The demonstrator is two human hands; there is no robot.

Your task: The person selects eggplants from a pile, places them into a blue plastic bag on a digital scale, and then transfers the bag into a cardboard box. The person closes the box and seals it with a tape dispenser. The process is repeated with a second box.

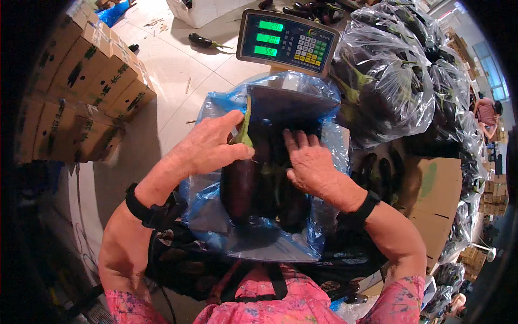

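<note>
Several dark eggplants lie side by side in a cardboard box lined with a blue plastic bag [202, 202], in front of me. My left hand [214, 141] holds an eggplant [238, 190] by its green stem end, thumb and index finger around the cap, at the left side of the box. My right hand [309, 162] rests with its fingers spread on the dark eggplants at the right; its fingertips are partly lost in shadow. Beyond the box stands a digital scale display [287, 40] with lit green digits.
Stacked cardboard boxes [97, 73] stand at the left. Clear plastic bags of eggplants [388, 81] are piled at the right, beside an open cardboard box [437, 202]. A single eggplant [200, 41] lies on the tiled floor. Another person [487, 112] is at the far right.
</note>
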